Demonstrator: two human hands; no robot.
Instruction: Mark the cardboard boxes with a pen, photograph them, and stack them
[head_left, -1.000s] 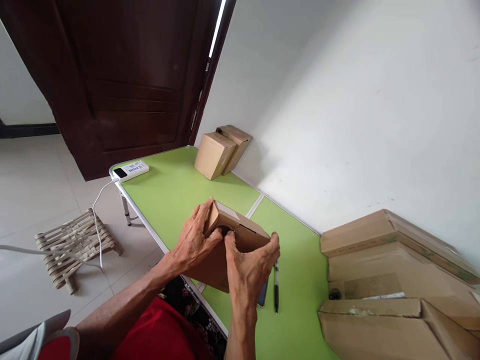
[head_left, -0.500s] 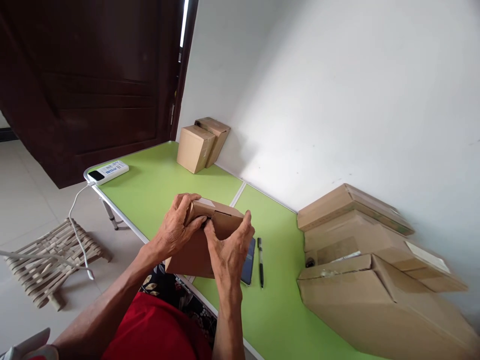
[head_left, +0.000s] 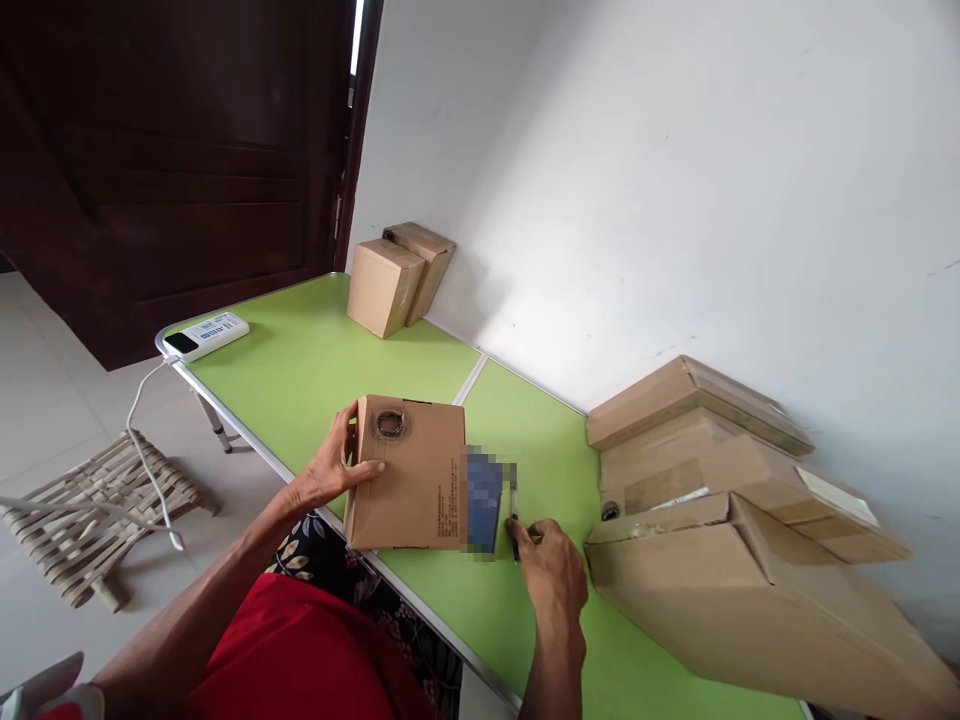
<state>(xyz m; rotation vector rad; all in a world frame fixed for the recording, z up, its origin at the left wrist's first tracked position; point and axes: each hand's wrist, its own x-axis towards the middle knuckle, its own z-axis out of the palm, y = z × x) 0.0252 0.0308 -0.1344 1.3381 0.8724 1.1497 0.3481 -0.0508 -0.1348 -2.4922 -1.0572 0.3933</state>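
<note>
At the table's near edge, my left hand (head_left: 336, 466) grips the left side of a brown cardboard box (head_left: 417, 462), thumb on its front face. That face has a dark-ringed round hole (head_left: 390, 424) near the top left and small print at the lower right. To the box's right, my right hand (head_left: 551, 565) is closed, with thumb and forefinger pinching a black pen (head_left: 514, 505) near its lower end. Between box and pen lies a phone (head_left: 481, 510), partly blurred out.
Two small cardboard boxes (head_left: 379, 290) stand against the wall at the back. Larger cartons (head_left: 675, 590) lean along the right. A white power bank (head_left: 208, 336) with a cable sits on the green table's (head_left: 300, 355) left corner. A woven stool (head_left: 112, 515) stands on the floor.
My right hand has let go of the box and moved right and down onto the pen. The box now shows its holed, printed face, still in my left hand.
</note>
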